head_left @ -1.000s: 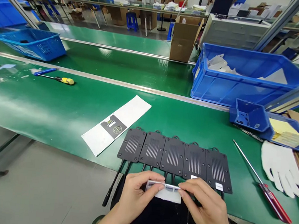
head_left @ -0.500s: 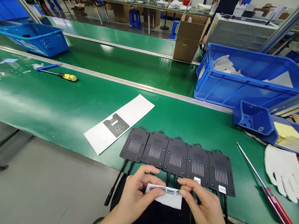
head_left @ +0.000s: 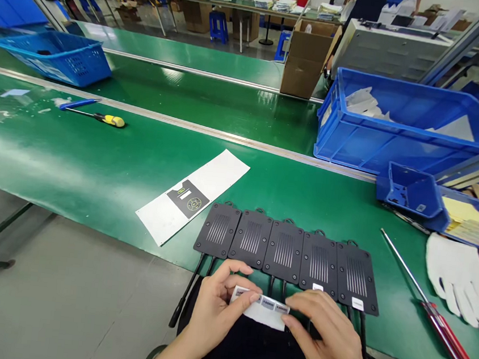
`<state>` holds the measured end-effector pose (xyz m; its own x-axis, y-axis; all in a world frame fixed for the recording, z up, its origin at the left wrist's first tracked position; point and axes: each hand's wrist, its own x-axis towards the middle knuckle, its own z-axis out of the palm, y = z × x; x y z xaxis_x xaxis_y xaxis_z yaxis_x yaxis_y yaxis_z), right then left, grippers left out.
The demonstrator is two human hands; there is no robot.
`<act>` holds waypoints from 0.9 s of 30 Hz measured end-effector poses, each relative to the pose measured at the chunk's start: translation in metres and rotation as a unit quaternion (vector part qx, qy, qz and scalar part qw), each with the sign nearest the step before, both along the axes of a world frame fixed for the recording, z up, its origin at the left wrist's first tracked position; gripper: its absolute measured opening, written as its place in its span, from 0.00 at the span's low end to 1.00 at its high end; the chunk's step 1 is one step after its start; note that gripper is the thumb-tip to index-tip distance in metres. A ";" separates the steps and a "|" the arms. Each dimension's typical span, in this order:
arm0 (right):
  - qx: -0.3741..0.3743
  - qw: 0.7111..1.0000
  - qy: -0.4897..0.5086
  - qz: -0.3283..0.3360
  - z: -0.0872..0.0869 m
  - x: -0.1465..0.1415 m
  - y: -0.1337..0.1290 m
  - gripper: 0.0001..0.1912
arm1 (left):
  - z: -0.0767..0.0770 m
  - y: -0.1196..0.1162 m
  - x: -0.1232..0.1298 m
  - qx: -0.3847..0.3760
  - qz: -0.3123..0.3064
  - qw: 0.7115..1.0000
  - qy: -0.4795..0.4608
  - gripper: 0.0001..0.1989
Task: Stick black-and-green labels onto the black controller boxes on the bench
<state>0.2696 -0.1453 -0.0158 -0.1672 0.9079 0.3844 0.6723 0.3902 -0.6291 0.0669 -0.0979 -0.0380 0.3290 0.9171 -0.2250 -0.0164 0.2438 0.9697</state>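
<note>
A white strip of small stickers (head_left: 267, 315) printed with "10000" is pinched between the thumb and fingers of my left hand (head_left: 226, 304). At the strip's right end, my right hand (head_left: 320, 331) has its thumb and fingertips closed on the edge. Just beyond my hands, several flat black boxes (head_left: 284, 251) with slotted faces and short cables lie side by side. A white sticker (head_left: 357, 304) is on the rightmost box, and another sticker (head_left: 317, 287) on the box beside it is partly covered by my right fingers.
A white printed panel (head_left: 227, 172) lies left of the boxes. To the right are a red-handled screwdriver (head_left: 448, 335) and a white glove (head_left: 456, 276). Blue bins (head_left: 355, 140) stand behind them. A yellow-handled screwdriver (head_left: 111, 120) and blue basket (head_left: 80, 65) are farther left.
The strip has tilted and shifted slightly left, and more printed stickers show at its right end. My right fingers have moved slightly and now sit at that end. The view has shifted a little.
</note>
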 end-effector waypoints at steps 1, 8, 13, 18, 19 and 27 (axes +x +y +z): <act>-0.015 1.000 0.010 -0.008 -0.001 0.001 0.000 0.10 | 0.000 0.000 0.000 0.013 0.000 1.000 0.001 0.13; -0.164 0.972 0.154 -0.070 -0.009 0.000 -0.005 0.05 | 0.003 -0.002 -0.001 0.146 -0.032 0.988 0.040 0.10; -0.224 0.951 0.190 -0.092 -0.009 0.001 -0.008 0.09 | 0.004 -0.003 -0.001 0.205 -0.023 0.978 0.040 0.12; -0.171 0.976 0.122 -0.063 -0.006 0.004 -0.004 0.04 | 0.002 -0.002 -0.003 0.224 -0.020 0.973 0.054 0.14; -0.130 0.985 0.097 -0.051 -0.004 0.004 -0.003 0.02 | 0.001 -0.002 -0.003 0.223 -0.021 0.973 0.055 0.14; -0.035 0.997 0.059 0.017 0.006 0.004 0.000 0.05 | -0.002 -0.002 0.000 0.175 -0.020 0.979 0.102 0.14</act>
<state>0.2739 -0.1453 -0.0095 -0.1563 0.9279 0.3386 0.5786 0.3639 -0.7299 0.0670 -0.0995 -0.0401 0.3478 0.9369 0.0359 0.1882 -0.1072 0.9763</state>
